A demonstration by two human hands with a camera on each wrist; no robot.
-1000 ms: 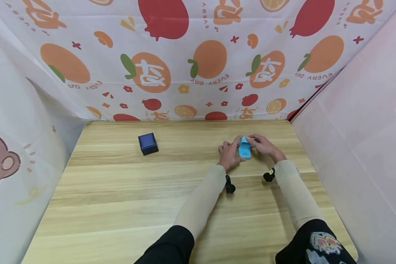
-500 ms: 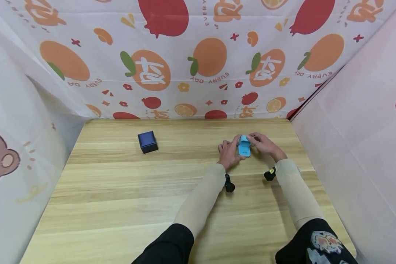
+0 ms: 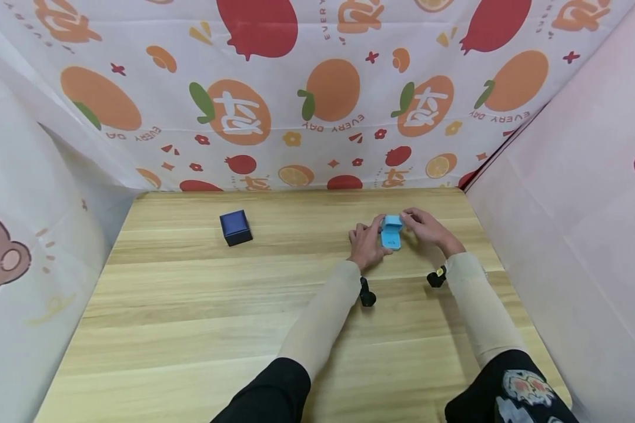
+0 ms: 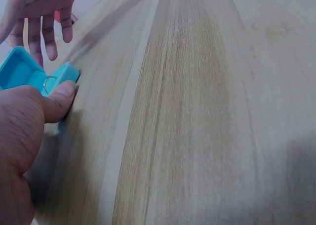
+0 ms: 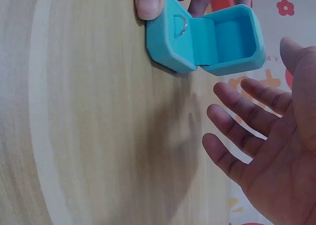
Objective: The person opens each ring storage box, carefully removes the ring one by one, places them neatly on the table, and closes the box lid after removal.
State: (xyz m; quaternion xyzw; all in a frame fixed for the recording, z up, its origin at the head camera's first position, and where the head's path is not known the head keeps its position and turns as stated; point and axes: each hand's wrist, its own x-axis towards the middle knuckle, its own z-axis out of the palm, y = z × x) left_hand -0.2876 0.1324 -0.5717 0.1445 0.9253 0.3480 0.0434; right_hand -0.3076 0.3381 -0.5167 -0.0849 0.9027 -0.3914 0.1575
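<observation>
A turquoise ring box (image 3: 390, 239) stands with its lid raised on the right side of the table. My left hand (image 3: 367, 245) grips it from the left, the thumb (image 5: 148, 6) pressing its front edge. In the right wrist view, a thin silver-coloured ring (image 5: 181, 26) sits upright in the slot of the base. The inside of the lid (image 5: 237, 34) looks bare. Just right of the lid is my right hand (image 3: 428, 228); its fingers (image 5: 247, 109) are loosely spread, apart from the box and holding nothing.
A dark blue box (image 3: 235, 226), closed, lies at the back left of the wooden table (image 3: 217, 329). Behind the table hangs a fruit-print cloth (image 3: 296, 135), and pale cloths close off both sides.
My right hand has let go of the ring box lid and drawn a little to the right. The lid stays up, and my left hand keeps its grip.
</observation>
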